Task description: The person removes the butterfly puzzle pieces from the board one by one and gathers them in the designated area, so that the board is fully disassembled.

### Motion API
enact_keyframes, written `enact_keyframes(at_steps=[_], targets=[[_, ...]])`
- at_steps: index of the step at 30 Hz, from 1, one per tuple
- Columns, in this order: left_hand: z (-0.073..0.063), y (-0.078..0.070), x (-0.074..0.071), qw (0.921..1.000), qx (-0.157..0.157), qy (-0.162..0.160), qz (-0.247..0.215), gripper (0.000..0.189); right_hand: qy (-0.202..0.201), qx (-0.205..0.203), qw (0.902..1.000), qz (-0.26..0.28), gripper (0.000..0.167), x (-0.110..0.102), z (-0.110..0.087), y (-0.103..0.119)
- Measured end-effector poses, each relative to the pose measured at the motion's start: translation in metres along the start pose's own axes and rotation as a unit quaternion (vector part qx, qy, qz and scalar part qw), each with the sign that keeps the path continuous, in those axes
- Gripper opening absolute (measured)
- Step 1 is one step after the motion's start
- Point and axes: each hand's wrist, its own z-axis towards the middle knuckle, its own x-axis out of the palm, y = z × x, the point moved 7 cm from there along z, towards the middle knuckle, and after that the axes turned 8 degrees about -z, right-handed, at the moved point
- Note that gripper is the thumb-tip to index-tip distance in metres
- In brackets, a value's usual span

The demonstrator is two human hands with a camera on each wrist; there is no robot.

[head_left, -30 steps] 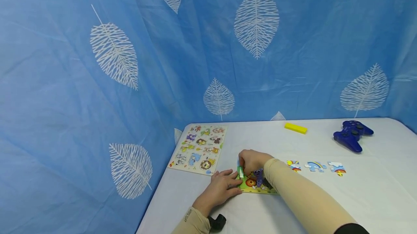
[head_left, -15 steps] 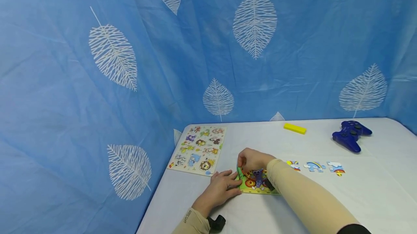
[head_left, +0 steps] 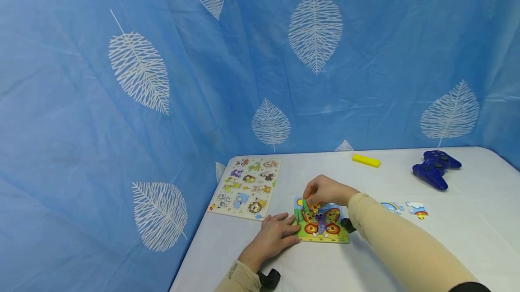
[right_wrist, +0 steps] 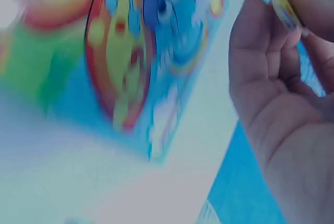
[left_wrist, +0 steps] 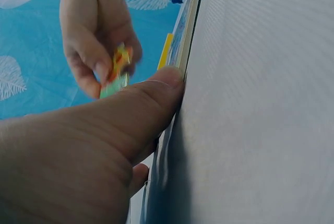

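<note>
A butterfly jigsaw board point(head_left: 343, 238) lies on the white table, with an orange, red and purple butterfly on a green and blue ground. My left hand point(head_left: 276, 234) rests beside it, spread fingers touching its left edge; the left wrist view shows the thumb point(left_wrist: 151, 96) straight along the rim. Above the board's upper left part, my right hand point(head_left: 328, 191) pinches a small jigsaw piece point(left_wrist: 121, 65) between thumb and fingers. That piece is green with yellow and orange. In the right wrist view it appears edge-on and the board is blurred.
Two rainbow-and-cloud jigsaw pieces point(head_left: 417, 210) lie right of the right sleeve point(head_left: 390, 233). Farther back are a yellow block point(head_left: 366, 160) and a dark blue game controller point(head_left: 434, 169). An animal puzzle board point(head_left: 231, 213) lies at the left rear. Blue leaf-patterned cloth point(head_left: 235, 71) hangs behind the table.
My right hand has moved right and away from the board's left edge with the piece, uncovering more of the butterfly. Its sleeve now hides the leftmost loose piece. My left hand stays in place.
</note>
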Motion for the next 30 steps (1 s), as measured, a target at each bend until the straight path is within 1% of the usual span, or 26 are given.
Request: enact_keyframes(at_steps=[4,8,11,15,18,23,27,30], targets=[[-0.001,0.000,-0.004,1.0000,-0.007,-0.004,-0.002,0.040,-0.006,0.041,0.9992,-0.005,0.008,-0.021,-0.019,-0.014],[-0.001,0.003,-0.003,0.9996,-0.022,-0.001,-0.016,0.040,0.001,0.082,0.9963,-0.027,0.010,-0.036,-0.040,-0.035],[-0.001,0.003,0.000,0.9994,-0.024,0.001,-0.023,0.040,0.007,0.108,0.9931,-0.044,0.010,-0.042,-0.056,-0.052],[-0.001,0.001,0.002,0.9996,-0.013,-0.003,-0.025,0.040,0.011,0.135,0.9890,-0.060,0.010,-0.047,-0.074,-0.069],[-0.001,0.003,0.003,0.9995,-0.013,-0.004,-0.028,0.040,0.017,0.145,0.9868,-0.071,0.010,-0.047,-0.081,-0.077],[0.000,0.002,0.002,0.9995,-0.015,-0.002,-0.029,0.040,0.019,0.151,0.9843,-0.089,0.008,-0.048,-0.089,-0.082],[0.001,0.001,0.001,0.9992,-0.016,0.000,-0.037,0.040,0.015,0.156,0.9830,-0.096,0.009,-0.048,-0.092,-0.085],[0.000,0.001,0.002,0.9988,-0.021,0.003,-0.044,0.039,0.009,0.152,0.9828,-0.105,0.012,-0.046,-0.092,-0.087]])
